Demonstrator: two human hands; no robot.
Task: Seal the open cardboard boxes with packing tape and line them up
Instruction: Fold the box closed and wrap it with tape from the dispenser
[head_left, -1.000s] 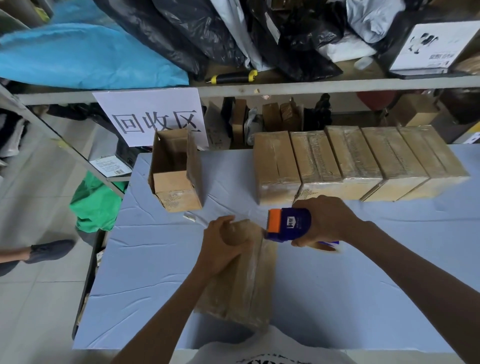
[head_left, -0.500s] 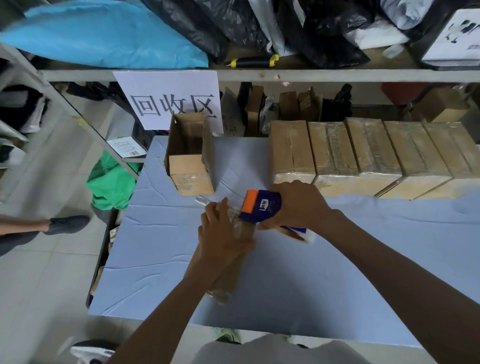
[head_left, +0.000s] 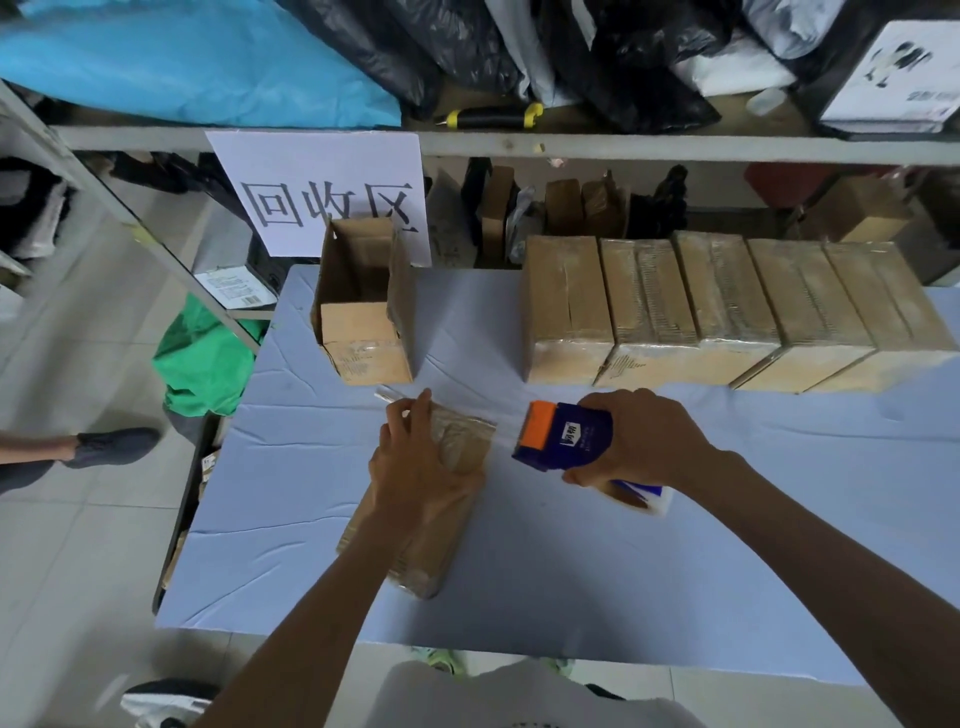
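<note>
A closed cardboard box (head_left: 457, 457) lies lengthwise on the blue table (head_left: 675, 571) in front of me. My left hand (head_left: 421, 467) presses flat on its top, fingers straight toward the far end. My right hand (head_left: 644, 441) grips a blue tape dispenser with an orange front (head_left: 561, 434) just right of the box's far end. A clear strip of tape runs from the dispenser to the box. An open cardboard box (head_left: 363, 306) stands at the back left. A row of several taped boxes (head_left: 727, 312) lines the back right.
A white paper sign (head_left: 322, 192) hangs from the shelf behind the open box. Shelves hold black bags (head_left: 597, 47) and a blue bag (head_left: 182, 62). A green bag (head_left: 202, 358) lies on the floor at left, beside a person's foot (head_left: 114, 447).
My right hand has pulled the dispenser off the box's far end to the right, stretching tape. My left hand now lies flatter on the box top.
</note>
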